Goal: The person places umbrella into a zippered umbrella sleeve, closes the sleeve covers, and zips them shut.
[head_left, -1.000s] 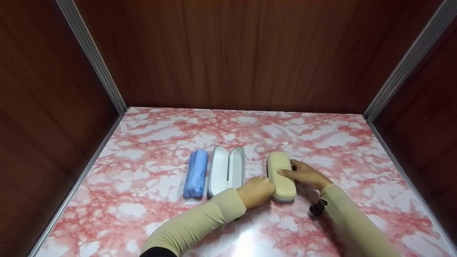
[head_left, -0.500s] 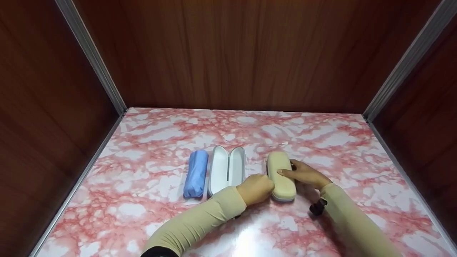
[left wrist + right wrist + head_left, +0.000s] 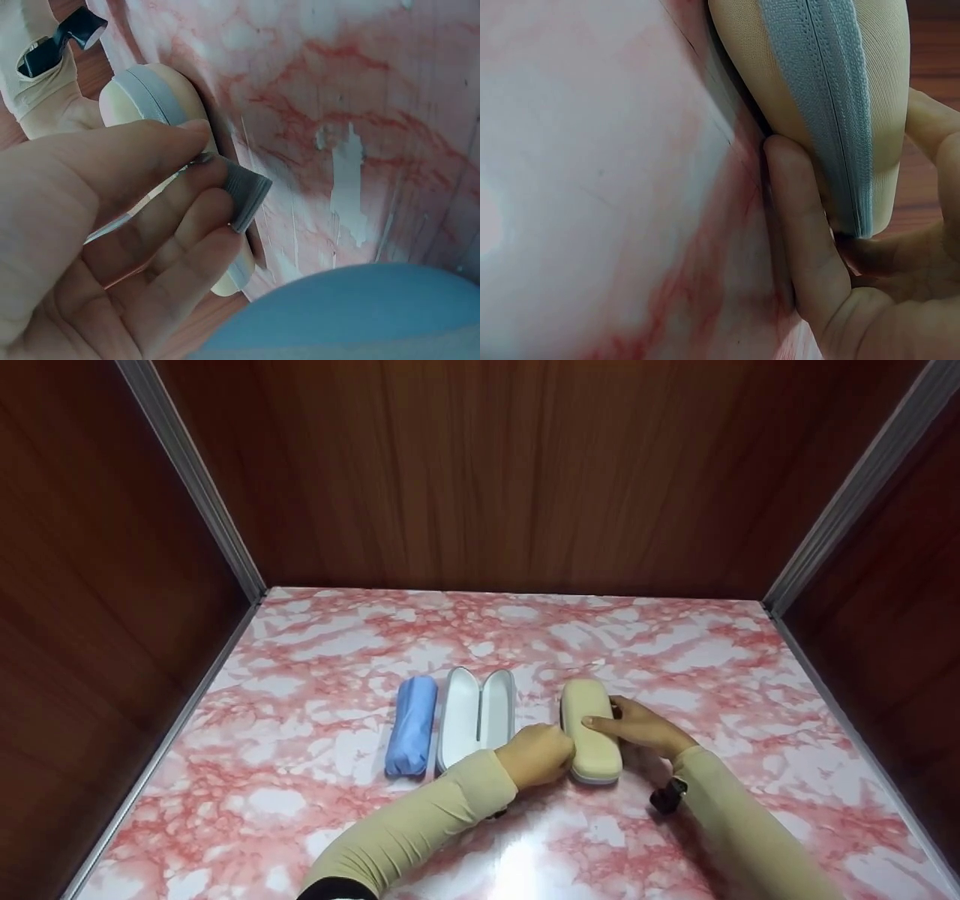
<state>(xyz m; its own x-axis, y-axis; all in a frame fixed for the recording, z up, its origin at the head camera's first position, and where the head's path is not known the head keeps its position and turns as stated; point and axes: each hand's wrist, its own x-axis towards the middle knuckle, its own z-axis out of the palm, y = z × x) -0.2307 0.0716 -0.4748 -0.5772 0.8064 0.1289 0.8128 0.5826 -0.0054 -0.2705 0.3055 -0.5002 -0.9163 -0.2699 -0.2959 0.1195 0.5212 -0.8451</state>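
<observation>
A beige zip case [image 3: 591, 735] with a grey zipper [image 3: 829, 97] round its side lies on the marbled table, its long side pointing away from me. My right hand [image 3: 645, 726] grips it from the right, thumb on top and fingers at the far side. At its left side, my left hand [image 3: 536, 755] pinches near the zipper; in the left wrist view, thumb and forefinger meet at a small metal zipper pull [image 3: 202, 158]. A grey fabric tab [image 3: 249, 196] sticks out beyond those fingers. The zipper's near end looks closed in the right wrist view.
Left of the left hand stands an open glasses case [image 3: 461, 720] with a white inside; the left forearm crosses its near end. Beside it lies a blue bundle [image 3: 412, 725]. Dark wood panels [image 3: 480, 472] enclose the table [image 3: 322, 825] on three sides.
My left hand has shifted slightly away from me and to the left along the beige case's side. The right hand and the case have stayed where they were.
</observation>
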